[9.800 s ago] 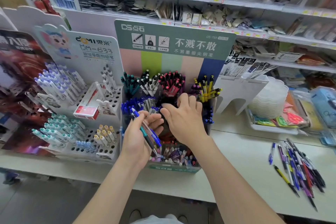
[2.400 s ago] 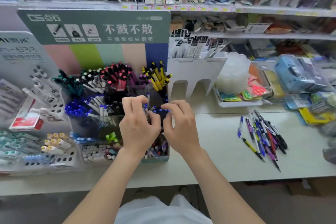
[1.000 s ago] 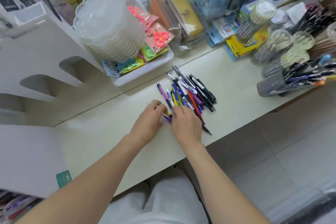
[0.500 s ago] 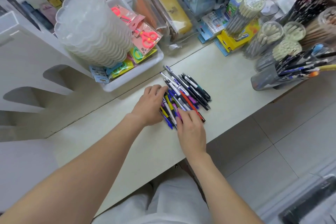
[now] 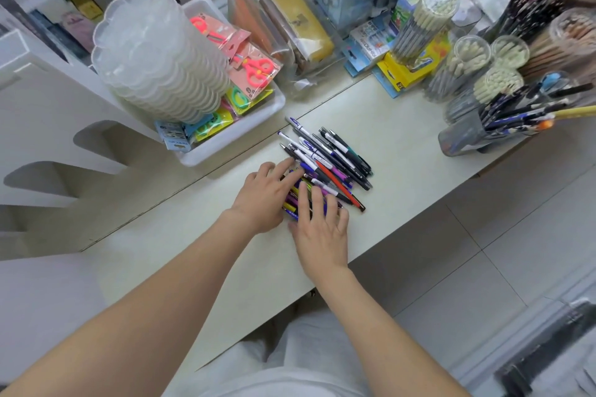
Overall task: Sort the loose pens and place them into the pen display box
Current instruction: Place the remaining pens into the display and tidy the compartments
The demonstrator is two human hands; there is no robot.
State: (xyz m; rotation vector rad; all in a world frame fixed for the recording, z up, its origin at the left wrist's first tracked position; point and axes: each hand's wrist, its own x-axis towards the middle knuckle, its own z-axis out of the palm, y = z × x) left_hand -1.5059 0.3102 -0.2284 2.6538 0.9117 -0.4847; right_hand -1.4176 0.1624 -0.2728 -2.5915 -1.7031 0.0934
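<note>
Both hands rest open on the near end of the loose pens (image 5: 333,162), left hand (image 5: 262,200) beside right hand (image 5: 322,232), gripping nothing. The pile lies on the worktop (image 5: 392,126) close to its near edge, so a hasty sweep could roll pens to the floor. No display box shows. The white tray (image 5: 232,147) holds packaged scissors; the clear tub (image 5: 466,137) on the right holds pens.

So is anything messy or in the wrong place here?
Yes. A heap of loose pens lies on the counter, crisscrossed in mixed colours, unlike the ones kept in the clear holder at the right. The left hand and right hand rest flat on the heap's near end.
</note>
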